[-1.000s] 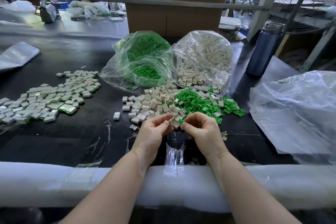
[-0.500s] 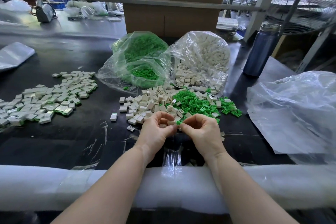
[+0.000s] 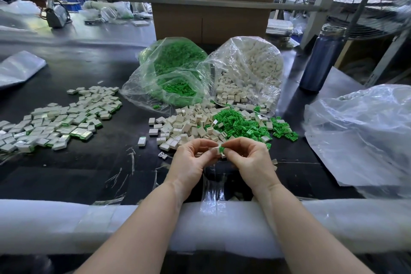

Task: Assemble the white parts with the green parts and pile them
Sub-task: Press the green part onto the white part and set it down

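Green part [image 3: 221, 149] is pinched by the right hand [image 3: 249, 158]. White part [image 3: 214, 149], touching it, is pinched by the left hand [image 3: 191, 160], just before the loose parts heap [image 3: 200, 122].

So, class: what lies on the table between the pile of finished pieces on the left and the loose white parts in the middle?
In the head view, mostly bare black table; one stray piece lies nearer the loose white parts than the finished pile.

A black table [image 3: 93, 176] carries everything — a spread of finished white-and-green pieces [image 3: 60, 120] at left, loose white parts [image 3: 184, 127] and green parts [image 3: 240, 125] mid-table. Behind them lie two clear bags, one of green parts [image 3: 175, 73], one of white [image 3: 251, 69] — a blue bottle [image 3: 321, 62] far right, crumpled plastic [image 3: 364, 138] near right.
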`<state>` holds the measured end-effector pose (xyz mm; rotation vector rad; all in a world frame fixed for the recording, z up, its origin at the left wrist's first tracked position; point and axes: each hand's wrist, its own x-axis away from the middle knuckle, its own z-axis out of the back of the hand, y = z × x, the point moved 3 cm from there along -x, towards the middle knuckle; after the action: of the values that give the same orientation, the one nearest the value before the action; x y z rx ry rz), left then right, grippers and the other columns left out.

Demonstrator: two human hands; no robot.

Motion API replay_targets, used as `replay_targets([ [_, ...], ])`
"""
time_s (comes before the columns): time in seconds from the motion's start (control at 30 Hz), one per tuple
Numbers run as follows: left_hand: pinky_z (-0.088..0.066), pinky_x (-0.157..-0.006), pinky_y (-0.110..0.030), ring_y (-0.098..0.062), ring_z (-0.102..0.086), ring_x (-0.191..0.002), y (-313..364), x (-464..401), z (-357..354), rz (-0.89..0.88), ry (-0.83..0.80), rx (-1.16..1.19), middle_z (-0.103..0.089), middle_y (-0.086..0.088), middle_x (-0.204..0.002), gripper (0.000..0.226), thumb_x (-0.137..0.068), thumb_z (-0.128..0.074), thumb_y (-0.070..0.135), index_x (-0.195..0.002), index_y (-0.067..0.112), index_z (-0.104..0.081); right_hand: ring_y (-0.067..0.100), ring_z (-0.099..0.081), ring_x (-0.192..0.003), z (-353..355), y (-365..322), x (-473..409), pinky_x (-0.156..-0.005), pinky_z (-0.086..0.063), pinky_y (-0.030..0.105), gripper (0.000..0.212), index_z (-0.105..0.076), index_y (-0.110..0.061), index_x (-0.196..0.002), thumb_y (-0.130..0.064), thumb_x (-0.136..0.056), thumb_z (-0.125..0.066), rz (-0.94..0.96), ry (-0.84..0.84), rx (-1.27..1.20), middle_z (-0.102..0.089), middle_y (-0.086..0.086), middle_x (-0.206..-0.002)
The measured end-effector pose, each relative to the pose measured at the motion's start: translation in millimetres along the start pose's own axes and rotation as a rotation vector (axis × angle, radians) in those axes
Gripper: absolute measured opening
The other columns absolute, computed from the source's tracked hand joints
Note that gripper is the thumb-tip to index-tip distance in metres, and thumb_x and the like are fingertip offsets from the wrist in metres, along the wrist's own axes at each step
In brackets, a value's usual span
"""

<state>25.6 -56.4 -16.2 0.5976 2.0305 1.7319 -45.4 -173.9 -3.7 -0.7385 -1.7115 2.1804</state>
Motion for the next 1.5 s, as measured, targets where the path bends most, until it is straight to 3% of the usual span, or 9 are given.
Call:
replay_targets([
  [0.2, -0.057, -0.068, -0.022, -0.014, -0.068, -0.072, -0.3, 0.6, 0.7, 0.022, -0.015, 0.025, -0.07, -0.003, -0.075, 0.008, -0.083, -0.063, 0.003, -0.084, 0.009, -0.067, 0.005, -0.065, -0.069, -2.0, -1.6, 0.7, -0.069, -0.053, 0.017, 0.024, -0.07, -0.018, -0.074, 0.006, -0.079, -0.066, 0.014, -0.023, 0.012, -0.069, -0.004, -0.072],
  [0.4, -0.054, -0.063, -0.018, -0.011, -0.069, -0.069, -0.4, 0.8, 1.6, 0.027, 0.007, 0.015, -0.07, 0.001, -0.069, 0.008, -0.086, -0.06, 0.002, -0.085, 0.008, -0.065, -0.001, -0.062, -0.062, 1.6, -0.7, 1.5, -0.06, -0.048, 0.013, 0.023, -0.069, -0.019, -0.073, 0.003, -0.08, -0.067, -0.011, 0.027, -0.033, -0.068, -0.008, -0.067],
  [0.6, -0.054, -0.064, -0.017, -0.009, -0.068, -0.067, 0.7, 1.3, 0.4, 0.02, -0.001, -0.018, -0.068, -0.003, -0.074, 0.01, -0.086, -0.059, 0.0, -0.085, 0.008, -0.064, 0.0, -0.062, -0.063, -1.2, -2.3, 1.6, -0.064, -0.049, 0.013, 0.023, -0.068, -0.017, -0.071, 0.005, -0.078, -0.068, 0.032, 0.005, 0.042, -0.067, -0.005, -0.069],
  [0.77, -0.056, -0.066, -0.02, -0.011, -0.066, -0.067, 1.7, 2.3, -0.3, 0.013, -0.007, -0.058, -0.067, -0.004, -0.074, 0.014, -0.086, -0.059, -0.001, -0.082, 0.011, -0.065, 0.009, -0.064, -0.068, -1.5, -1.1, 1.5, -0.068, -0.054, 0.021, 0.026, -0.068, -0.019, -0.07, 0.004, -0.08, -0.066, 0.029, -0.023, 0.03, -0.068, -0.003, -0.069],
  [1.2, -0.05, -0.055, -0.014, -0.002, -0.06, -0.056, 4.2, 5.5, -4.3, 0.016, -0.041, -0.228, -0.063, -0.002, -0.068, 0.012, -0.084, -0.061, -0.004, -0.078, 0.006, -0.066, -0.002, -0.053, -0.05, -0.9, 5.1, 0.6, -0.051, -0.044, 0.014, 0.028, -0.064, -0.014, -0.065, 0.011, -0.075, -0.067, -0.056, -0.062, 0.006, -0.061, -0.005, -0.058],
  [1.37, -0.05, -0.056, -0.013, 0.0, -0.058, -0.054, 6.6, 6.5, -3.1, 0.004, -0.077, -0.272, -0.062, -0.004, -0.068, 0.006, -0.084, -0.062, -0.004, -0.084, -0.002, -0.067, -0.003, -0.055, -0.05, -0.6, 3.9, 1.8, -0.051, -0.044, 0.013, 0.024, -0.064, -0.01, -0.066, 0.013, -0.074, -0.066, -0.07, -0.084, -0.008, -0.062, -0.001, -0.059],
  [1.5, -0.049, -0.056, -0.013, 0.0, -0.058, -0.054, 8.3, 7.6, -2.4, 0.01, -0.105, -0.286, -0.062, -0.004, -0.069, 0.008, -0.084, -0.061, -0.003, -0.081, 0.002, -0.066, -0.002, -0.054, -0.049, -0.5, 3.5, 2.2, -0.05, -0.044, 0.012, 0.024, -0.065, -0.009, -0.066, 0.014, -0.074, -0.066, -0.076, -0.103, -0.02, -0.062, -0.001, -0.059],
])
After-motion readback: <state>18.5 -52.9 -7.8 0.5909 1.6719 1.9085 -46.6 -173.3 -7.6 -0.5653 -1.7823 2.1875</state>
